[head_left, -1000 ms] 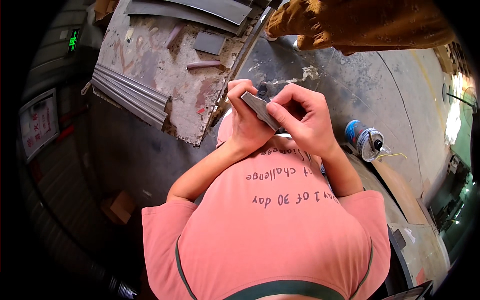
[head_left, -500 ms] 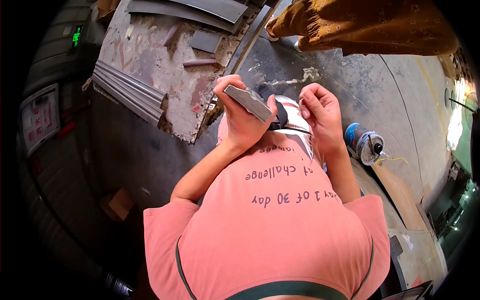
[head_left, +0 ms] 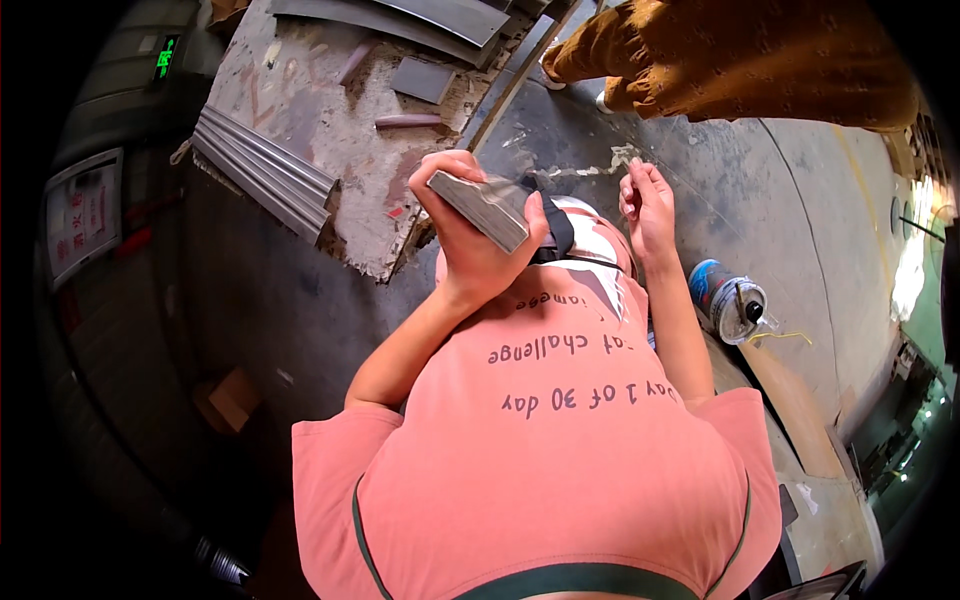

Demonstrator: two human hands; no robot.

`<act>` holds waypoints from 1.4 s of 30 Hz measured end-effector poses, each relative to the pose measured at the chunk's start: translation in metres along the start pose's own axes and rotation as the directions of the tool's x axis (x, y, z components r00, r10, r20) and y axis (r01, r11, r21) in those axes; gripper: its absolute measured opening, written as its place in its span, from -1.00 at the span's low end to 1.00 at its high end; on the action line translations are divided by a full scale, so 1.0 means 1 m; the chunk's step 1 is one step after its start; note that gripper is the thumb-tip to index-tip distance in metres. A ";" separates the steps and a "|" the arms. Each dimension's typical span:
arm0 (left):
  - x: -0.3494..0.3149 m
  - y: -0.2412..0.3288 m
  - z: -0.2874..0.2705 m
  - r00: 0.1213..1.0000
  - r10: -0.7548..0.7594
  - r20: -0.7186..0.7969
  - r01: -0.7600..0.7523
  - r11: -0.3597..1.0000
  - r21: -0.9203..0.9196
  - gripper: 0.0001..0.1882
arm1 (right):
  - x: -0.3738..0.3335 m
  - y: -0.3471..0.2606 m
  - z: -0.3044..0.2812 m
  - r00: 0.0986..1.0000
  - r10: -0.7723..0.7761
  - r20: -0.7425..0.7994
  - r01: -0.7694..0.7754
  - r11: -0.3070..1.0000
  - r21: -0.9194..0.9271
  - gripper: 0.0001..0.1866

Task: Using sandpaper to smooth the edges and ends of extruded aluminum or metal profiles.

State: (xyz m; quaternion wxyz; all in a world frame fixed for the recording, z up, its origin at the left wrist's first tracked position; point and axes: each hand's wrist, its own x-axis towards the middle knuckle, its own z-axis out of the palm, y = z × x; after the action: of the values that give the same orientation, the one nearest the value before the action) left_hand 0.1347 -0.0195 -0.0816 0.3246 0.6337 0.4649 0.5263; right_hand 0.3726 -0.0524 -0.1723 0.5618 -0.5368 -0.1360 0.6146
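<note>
My left hand [head_left: 465,235] is closed round a flat grey block [head_left: 480,208], whose long edge looks layered like stacked sheets. It is held tilted in front of my waist, fingers at its far end and thumb along the near side. To the right, my right hand [head_left: 650,215] is raised with its fingers loosely bent and partly apart. Nothing shows in it. A black strap [head_left: 562,232] crosses my waist between the two hands.
At the far left stands a worn worktable [head_left: 375,225]. On it lie grey strips [head_left: 265,170], a small grey plate [head_left: 422,80] and a purplish rod [head_left: 408,121]. A blue-and-grey can [head_left: 728,302] stands right. Another person in a brown garment [head_left: 740,65] is at the far right.
My right hand has moved farther away and its fingers have loosened from a closed curl. The left hand has shifted slightly left with the grey block, turning its layered edge more into view.
</note>
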 end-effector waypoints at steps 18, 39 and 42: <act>0.023 0.042 -0.027 0.989 0.136 0.054 -0.120 0.964 -0.237 -0.27 | 0.019 0.032 -0.053 0.992 -0.114 -0.059 0.096 0.963 -0.252 -0.85; 0.009 0.016 -0.005 0.970 0.211 -0.117 -0.203 0.976 0.078 -0.27 | -0.098 -0.126 0.148 0.641 -0.268 0.719 0.719 0.538 -0.440 -0.83; 0.009 0.021 -0.004 0.962 0.227 -0.149 -0.212 0.971 0.107 -0.29 | -0.102 -0.124 0.149 0.753 -0.157 0.639 0.562 0.659 -0.500 -0.86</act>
State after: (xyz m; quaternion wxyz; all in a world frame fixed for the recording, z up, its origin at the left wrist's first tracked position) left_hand 0.1364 -0.0189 -0.0582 0.1967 0.6510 0.4396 0.5867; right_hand 0.2977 -0.0315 0.0330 0.3839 -0.4625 -0.6078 0.5190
